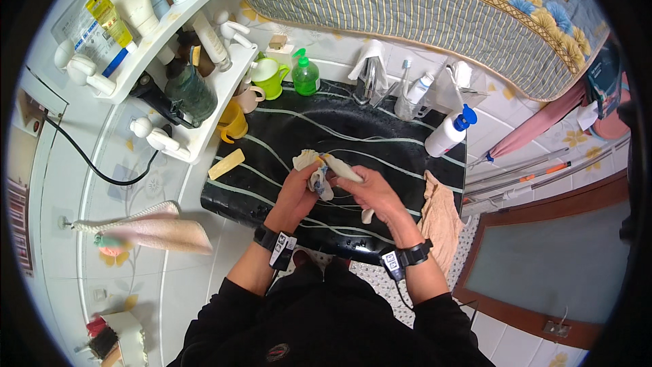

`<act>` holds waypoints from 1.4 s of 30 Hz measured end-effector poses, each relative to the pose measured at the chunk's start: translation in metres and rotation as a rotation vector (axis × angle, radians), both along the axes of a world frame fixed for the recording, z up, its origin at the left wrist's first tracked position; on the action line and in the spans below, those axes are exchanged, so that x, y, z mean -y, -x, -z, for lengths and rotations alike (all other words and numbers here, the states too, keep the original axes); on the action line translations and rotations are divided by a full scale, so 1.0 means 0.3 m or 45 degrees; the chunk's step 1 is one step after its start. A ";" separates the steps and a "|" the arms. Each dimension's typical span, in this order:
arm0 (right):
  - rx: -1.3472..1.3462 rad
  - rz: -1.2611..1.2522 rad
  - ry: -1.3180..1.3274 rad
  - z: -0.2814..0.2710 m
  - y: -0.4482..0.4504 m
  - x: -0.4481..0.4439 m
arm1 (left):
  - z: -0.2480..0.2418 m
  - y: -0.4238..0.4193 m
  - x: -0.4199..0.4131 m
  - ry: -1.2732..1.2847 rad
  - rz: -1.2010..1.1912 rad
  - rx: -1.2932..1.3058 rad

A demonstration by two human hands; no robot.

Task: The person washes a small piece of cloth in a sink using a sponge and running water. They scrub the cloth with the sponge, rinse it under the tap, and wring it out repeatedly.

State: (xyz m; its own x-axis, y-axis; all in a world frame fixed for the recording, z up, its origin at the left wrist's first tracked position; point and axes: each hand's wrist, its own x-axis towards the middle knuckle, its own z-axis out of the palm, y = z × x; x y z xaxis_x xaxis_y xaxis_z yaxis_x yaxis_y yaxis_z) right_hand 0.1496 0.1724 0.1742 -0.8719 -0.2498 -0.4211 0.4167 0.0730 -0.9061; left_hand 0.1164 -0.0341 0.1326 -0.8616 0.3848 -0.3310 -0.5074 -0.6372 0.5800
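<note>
Over a black washbasin patterned with pale wavy lines, both hands grip one bunched white cloth with blue and yellow patches. My left hand is closed around its crumpled left part, where the coloured patches show. The right part is pinched in my right hand, and a small pale end of cloth hangs below that palm. Between the hands the fabric is stretched a little. What kind of cloth item it is, I cannot tell. A yellow soap bar lies on the basin's left edge.
A beige cloth drapes over the right edge. Along the back stand a green pump bottle, a cloth-draped faucet, a toothbrush cup and a white blue-capped bottle. Mugs and a crowded shelf border the left.
</note>
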 end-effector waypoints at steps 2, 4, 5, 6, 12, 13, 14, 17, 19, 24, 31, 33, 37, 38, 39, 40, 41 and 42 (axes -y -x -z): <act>-0.104 -0.013 -0.152 -0.044 0.024 -0.044 | -0.021 0.008 0.002 0.095 0.103 -0.074; -0.407 -0.050 -0.218 -0.087 0.044 -0.081 | -0.038 0.018 0.014 0.225 0.200 -0.171; -0.392 -0.115 -0.245 -0.109 0.054 -0.100 | -0.043 0.024 0.020 0.292 0.217 -0.219; -0.410 -0.149 -0.184 -0.127 0.064 -0.106 | -0.046 0.031 0.025 0.350 0.228 -0.273; -0.394 -0.465 -0.127 -0.205 0.109 -0.127 | -0.015 0.095 -0.003 0.404 0.384 -0.294; -0.373 -0.457 -0.170 -0.210 0.123 -0.124 | -0.006 0.108 -0.013 0.362 0.431 -0.278; -0.358 -0.451 -0.223 -0.210 0.142 -0.117 | 0.001 0.116 -0.022 0.306 0.473 -0.257; -0.445 -0.287 -0.223 -0.179 0.213 -0.086 | 0.017 0.125 -0.044 -0.108 0.600 -0.229; -0.425 -0.178 -0.308 -0.133 0.270 -0.064 | 0.021 0.116 -0.055 -0.108 0.584 -0.223; -0.961 0.190 -0.792 0.047 0.307 0.024 | 0.023 0.124 -0.073 -0.135 0.476 -0.068; 0.165 0.812 0.615 0.151 0.086 0.194 | -0.006 0.165 -0.080 -0.308 0.298 0.202; -0.113 0.843 0.501 0.163 0.087 0.246 | -0.021 0.167 -0.104 -0.107 0.178 -0.069; 0.052 1.026 0.329 0.148 0.139 0.262 | -0.018 0.210 -0.140 0.074 0.053 -0.086; -0.197 1.016 0.310 0.134 0.147 0.255 | -0.006 0.227 -0.141 0.070 0.047 -0.036; -0.298 1.077 0.242 0.119 0.150 0.252 | 0.012 0.240 -0.136 0.067 0.015 0.022; -0.394 1.036 0.226 0.100 0.141 0.247 | 0.033 0.251 -0.134 0.134 0.024 -0.067; -0.557 0.934 -0.015 0.083 0.134 0.251 | 0.057 0.262 -0.129 -0.019 0.047 -0.120; -0.710 0.829 -0.242 0.068 0.114 0.259 | 0.084 0.257 -0.124 -0.147 0.078 0.040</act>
